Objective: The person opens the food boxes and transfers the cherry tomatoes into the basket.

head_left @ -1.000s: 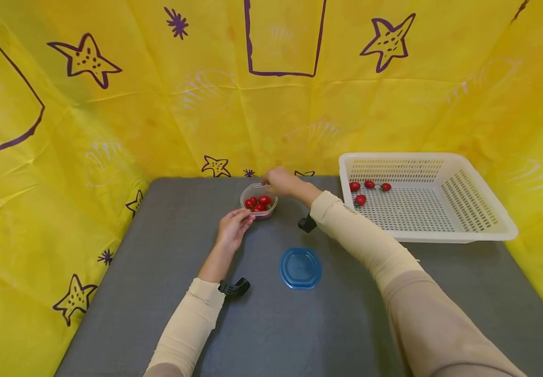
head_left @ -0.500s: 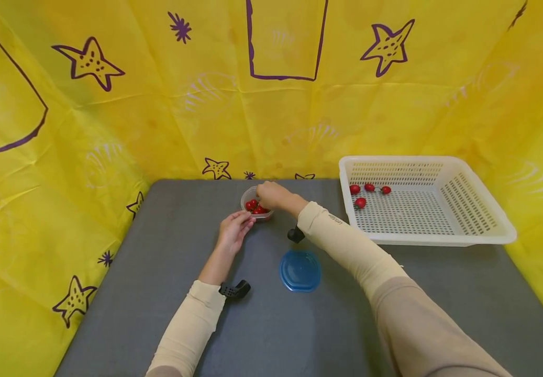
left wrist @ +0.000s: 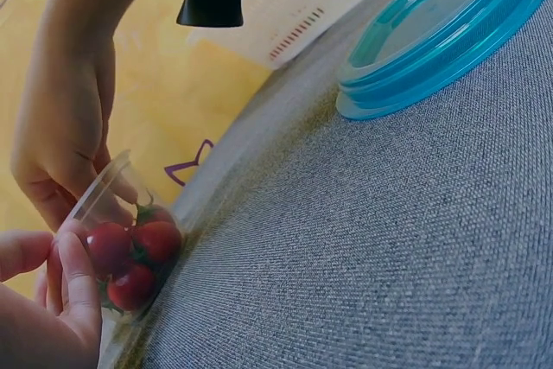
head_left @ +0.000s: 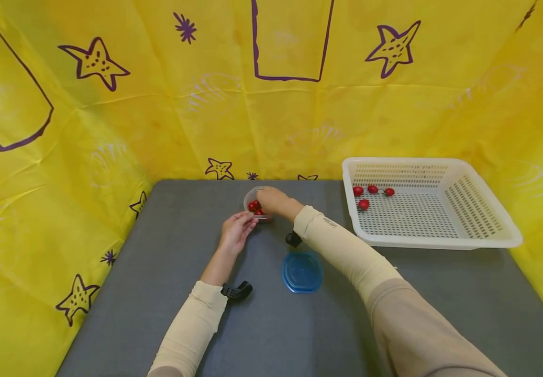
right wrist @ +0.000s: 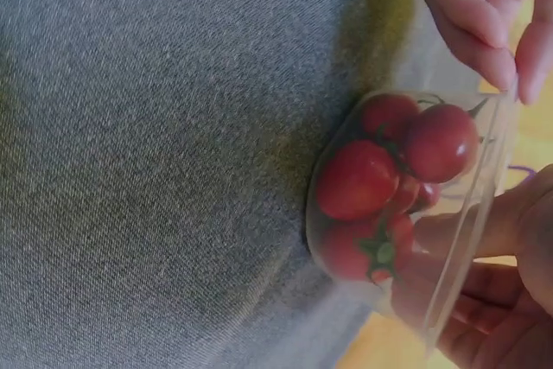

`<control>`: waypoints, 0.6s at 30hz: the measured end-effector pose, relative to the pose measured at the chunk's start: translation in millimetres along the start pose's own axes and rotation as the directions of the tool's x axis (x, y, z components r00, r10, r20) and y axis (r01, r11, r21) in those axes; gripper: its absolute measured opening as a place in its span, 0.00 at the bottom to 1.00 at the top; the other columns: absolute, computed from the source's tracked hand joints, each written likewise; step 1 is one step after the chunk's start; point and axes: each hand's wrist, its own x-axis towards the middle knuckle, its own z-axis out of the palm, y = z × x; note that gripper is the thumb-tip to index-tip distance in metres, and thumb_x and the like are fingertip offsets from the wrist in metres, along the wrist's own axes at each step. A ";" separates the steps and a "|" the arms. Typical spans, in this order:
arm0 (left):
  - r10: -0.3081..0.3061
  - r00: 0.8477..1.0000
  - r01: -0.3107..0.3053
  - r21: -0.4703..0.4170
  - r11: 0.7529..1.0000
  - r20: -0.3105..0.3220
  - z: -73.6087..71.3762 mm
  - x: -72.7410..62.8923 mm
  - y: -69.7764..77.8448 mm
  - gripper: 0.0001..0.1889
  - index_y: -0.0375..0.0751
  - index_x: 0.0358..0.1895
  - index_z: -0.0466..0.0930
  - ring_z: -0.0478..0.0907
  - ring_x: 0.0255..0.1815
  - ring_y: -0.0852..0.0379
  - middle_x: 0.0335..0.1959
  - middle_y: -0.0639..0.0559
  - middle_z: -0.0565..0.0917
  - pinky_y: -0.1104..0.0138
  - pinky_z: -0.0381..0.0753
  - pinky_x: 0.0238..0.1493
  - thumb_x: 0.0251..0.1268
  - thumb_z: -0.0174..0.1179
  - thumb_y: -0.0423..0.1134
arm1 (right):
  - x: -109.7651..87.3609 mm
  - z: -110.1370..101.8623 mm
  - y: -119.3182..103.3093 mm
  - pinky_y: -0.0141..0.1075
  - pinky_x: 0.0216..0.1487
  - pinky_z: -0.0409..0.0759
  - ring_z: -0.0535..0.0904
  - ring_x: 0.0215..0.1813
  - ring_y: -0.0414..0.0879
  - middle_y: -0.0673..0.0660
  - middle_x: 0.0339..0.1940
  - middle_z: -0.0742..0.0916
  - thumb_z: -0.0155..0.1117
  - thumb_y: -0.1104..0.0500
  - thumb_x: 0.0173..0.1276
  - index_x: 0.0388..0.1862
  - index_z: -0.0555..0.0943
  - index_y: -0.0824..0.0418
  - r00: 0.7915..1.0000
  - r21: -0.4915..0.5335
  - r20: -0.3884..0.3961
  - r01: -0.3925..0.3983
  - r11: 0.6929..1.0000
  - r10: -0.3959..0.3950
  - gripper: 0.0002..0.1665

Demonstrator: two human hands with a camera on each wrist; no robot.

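A clear plastic container point(right wrist: 473, 213) with several red cherry tomatoes point(left wrist: 134, 252) sits near the table's far edge. My left hand point(head_left: 238, 230) pinches its near rim between thumb and fingers. My right hand point(head_left: 277, 203) reaches over the rim into the container. In the right wrist view, the thumb and fingers of that hand close around a lower cherry tomato point(right wrist: 367, 248) with a green stem end. From the head view this hand hides part of the tomatoes. Nearer me on the table lies a round blue lid point(head_left: 302, 273).
A white perforated plastic basket point(head_left: 441, 242) stands at the right rear, with several more cherry tomatoes point(head_left: 363, 204) at its left end. Grey cloth covers the table point(head_left: 271, 335). A yellow patterned curtain point(head_left: 290, 125) hangs behind and on both sides.
My right hand has moved from the container's far right rim down into it, among the tomatoes. The left hand keeps its pinch on the near rim. Lid and basket stay put.
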 end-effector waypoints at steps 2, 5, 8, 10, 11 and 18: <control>0.000 1.000 0.000 0.000 1.000 -0.002 0.1 0.0 -0.1 0.01 0.36 0.40 0.74 0.82 0.27 0.63 0.23 0.55 0.82 0.75 0.83 0.35 0.69 0.56 0.29 | 0.6 0.4 -0.3 0.39 0.57 0.80 0.80 0.45 0.52 0.60 0.45 0.86 0.63 0.63 0.67 0.47 0.82 0.66 1.000 -0.027 -0.003 0.001 1.000 -0.001 0.12; 0.000 1.000 0.000 0.010 1.000 -0.009 -0.1 0.3 -0.5 0.02 0.35 0.41 0.74 0.82 0.27 0.63 0.24 0.55 0.82 0.75 0.83 0.36 0.69 0.57 0.30 | 0.7 1.0 -2.1 0.40 0.60 0.79 0.80 0.49 0.53 0.60 0.47 0.86 0.62 0.62 0.68 0.48 0.82 0.65 1.000 -0.067 -0.003 0.004 0.998 -0.004 0.12; 0.005 1.000 -0.004 0.019 1.000 -0.012 0.0 0.4 -0.7 0.03 0.36 0.41 0.74 0.82 0.27 0.63 0.24 0.55 0.82 0.75 0.84 0.36 0.69 0.57 0.30 | 0.7 1.3 -5.0 0.41 0.63 0.77 0.80 0.52 0.53 0.59 0.49 0.86 0.62 0.60 0.69 0.49 0.82 0.64 1.000 -0.102 -0.005 0.005 0.995 -0.006 0.13; 0.006 1.000 -0.006 0.013 1.000 -0.009 0.3 0.7 -0.9 0.03 0.36 0.41 0.74 0.82 0.27 0.63 0.24 0.55 0.83 0.75 0.84 0.36 0.68 0.58 0.30 | 0.7 1.2 -7.1 0.41 0.64 0.77 0.81 0.53 0.53 0.59 0.48 0.87 0.62 0.59 0.69 0.49 0.82 0.64 1.000 -0.124 -0.006 0.010 0.992 -0.011 0.13; 0.010 1.000 -0.010 0.014 1.000 -0.006 0.3 0.9 -1.1 0.03 0.35 0.41 0.74 0.82 0.27 0.63 0.24 0.55 0.82 0.75 0.83 0.36 0.68 0.57 0.30 | 0.7 1.1 -8.2 0.41 0.64 0.76 0.81 0.52 0.53 0.59 0.48 0.87 0.62 0.58 0.69 0.49 0.82 0.63 1.000 -0.130 -0.007 0.012 0.991 -0.013 0.13; 0.010 1.000 -0.010 0.007 1.000 -0.005 -0.5 1.9 -1.7 0.03 0.36 0.41 0.73 0.82 0.26 0.64 0.24 0.55 0.82 0.76 0.83 0.34 0.68 0.57 0.28 | 1.2 1.3 -10.5 0.44 0.67 0.73 0.81 0.53 0.55 0.59 0.49 0.87 0.62 0.58 0.69 0.50 0.82 0.63 1.000 -0.135 -0.010 -0.012 0.991 0.011 0.14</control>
